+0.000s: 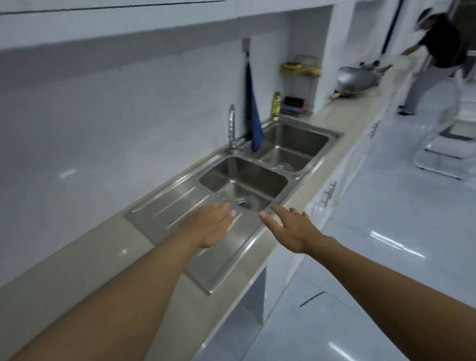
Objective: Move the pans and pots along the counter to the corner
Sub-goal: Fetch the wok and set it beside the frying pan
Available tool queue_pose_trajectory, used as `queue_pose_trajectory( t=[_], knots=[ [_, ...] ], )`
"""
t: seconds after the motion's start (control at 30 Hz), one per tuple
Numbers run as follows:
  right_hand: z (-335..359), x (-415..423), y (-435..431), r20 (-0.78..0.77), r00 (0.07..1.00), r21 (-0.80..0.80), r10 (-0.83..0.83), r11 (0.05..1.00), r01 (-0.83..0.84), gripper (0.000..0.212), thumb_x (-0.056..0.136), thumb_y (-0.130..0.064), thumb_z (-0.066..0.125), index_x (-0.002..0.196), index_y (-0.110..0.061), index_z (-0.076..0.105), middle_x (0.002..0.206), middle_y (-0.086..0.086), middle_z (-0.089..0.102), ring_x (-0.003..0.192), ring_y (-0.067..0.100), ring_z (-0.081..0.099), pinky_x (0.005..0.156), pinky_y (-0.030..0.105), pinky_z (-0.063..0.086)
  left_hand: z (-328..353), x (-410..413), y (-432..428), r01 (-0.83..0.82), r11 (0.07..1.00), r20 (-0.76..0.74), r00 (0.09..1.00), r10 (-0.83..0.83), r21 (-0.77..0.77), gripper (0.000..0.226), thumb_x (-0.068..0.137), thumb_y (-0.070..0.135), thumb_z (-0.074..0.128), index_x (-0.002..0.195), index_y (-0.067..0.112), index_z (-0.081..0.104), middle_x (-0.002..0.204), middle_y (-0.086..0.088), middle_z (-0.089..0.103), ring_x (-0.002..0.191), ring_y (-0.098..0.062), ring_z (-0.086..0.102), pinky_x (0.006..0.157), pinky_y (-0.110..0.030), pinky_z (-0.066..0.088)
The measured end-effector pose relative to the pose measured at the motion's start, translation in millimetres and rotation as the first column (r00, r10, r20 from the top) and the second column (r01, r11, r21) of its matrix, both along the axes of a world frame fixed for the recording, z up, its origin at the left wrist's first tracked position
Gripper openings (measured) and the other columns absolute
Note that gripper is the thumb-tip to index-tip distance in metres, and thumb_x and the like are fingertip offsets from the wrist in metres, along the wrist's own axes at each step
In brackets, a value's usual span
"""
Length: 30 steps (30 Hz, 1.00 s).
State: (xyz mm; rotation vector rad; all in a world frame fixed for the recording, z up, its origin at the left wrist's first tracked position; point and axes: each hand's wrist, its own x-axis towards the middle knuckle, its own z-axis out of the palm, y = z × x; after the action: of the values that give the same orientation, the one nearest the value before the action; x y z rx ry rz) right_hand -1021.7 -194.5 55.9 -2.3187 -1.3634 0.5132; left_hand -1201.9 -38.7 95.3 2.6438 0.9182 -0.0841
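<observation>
Head view. Both arms are shown stretched forward over the near end of the sink [161, 209]. The left hand [209, 226] and the right hand [291, 227] are held flat with fingers straight; nothing is grasped by either.

The task's cookware is seen far off at 1 o'clock: a silvery pan [360, 80], apparently tilted on its rounded side, at the far stretch of the counter [349, 111], well apart from both hands. Whether further pots lie behind it cannot be told, owing to blur. The intended corner cannot be identified either.

Hazards, as judged:
- The two open basins lie between the hands and the pan. If cookware is slid along the counter, it could tip into a basin at the rim.
- The rounded pan may be expected to rock or roll when it is first touched, and it could be lost over the counter's front edge at 3 o'clock.
- A second person [439, 48] is bent over the same far end at 2 o'clock, so a collision could follow on approach.
- The faucet [232, 128] and the green bottle [276, 103] at 12 o'clock could be struck by a swung handle.
</observation>
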Motion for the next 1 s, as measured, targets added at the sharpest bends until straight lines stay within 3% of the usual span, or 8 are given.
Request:
queue_pose_trajectory(
  t=[0.27,0.47,0.8,1.0],
  knots=[
    [1.6,123.8,-36.0,0.004,0.974,-0.021,-0.228,0.973,0.228,0.09,0.089,-0.081,0.014,0.157,-0.025,0.027,0.165,0.004,0.028,0.153,0.031,0.019,0.123,0.058,0.008,-3.8,162.3,1.8,0.192,0.981,-0.025,0.981,-0.193,-0.018,0.063,0.101,0.055,0.019,0.156,0.025,0.024,0.164,0.002,0.019,0.152,-0.02,0.012,0.121,-0.048,0.016],
    [9.3,206.0,-31.2,0.019,0.942,0.005,-0.336,0.942,0.336,0.094,0.085,-0.084,0.01,0.156,-0.026,0.031,0.162,0.003,0.035,0.15,0.029,0.028,0.122,0.057,0.015,-4.5,272.3,19.5,0.345,0.939,0.022,0.938,-0.345,0.017,0.055,0.101,0.054,0.022,0.143,0.023,0.041,0.153,-0.001,0.041,0.142,-0.022,0.033,0.113,-0.047,0.03],
    [14.8,330.4,-21.6,0.001,0.88,0.013,-0.476,0.879,0.476,0.083,0.093,-0.077,0.019,0.155,-0.024,0.032,0.16,0.004,0.038,0.148,0.028,0.031,0.122,0.054,0.018,-4.7,429.6,51.0,0.446,0.895,0.03,0.895,-0.446,-0.02,0.069,0.096,0.064,0.016,0.152,0.027,0.03,0.159,0.004,0.032,0.147,-0.02,0.027,0.117,-0.048,0.026],
    [8.9,422.3,-17.4,-0.029,0.862,0.052,-0.506,0.861,0.507,0.095,0.084,-0.087,0.017,0.153,-0.025,0.037,0.156,0.004,0.044,0.144,0.028,0.038,0.12,0.049,0.027,-12.0,520.6,55.3,0.474,0.88,0.051,0.88,-0.472,-0.025,0.066,0.097,0.064,0.019,0.15,0.027,0.033,0.157,0.004,0.036,0.144,-0.02,0.033,0.111,-0.046,0.031]
  ],
)
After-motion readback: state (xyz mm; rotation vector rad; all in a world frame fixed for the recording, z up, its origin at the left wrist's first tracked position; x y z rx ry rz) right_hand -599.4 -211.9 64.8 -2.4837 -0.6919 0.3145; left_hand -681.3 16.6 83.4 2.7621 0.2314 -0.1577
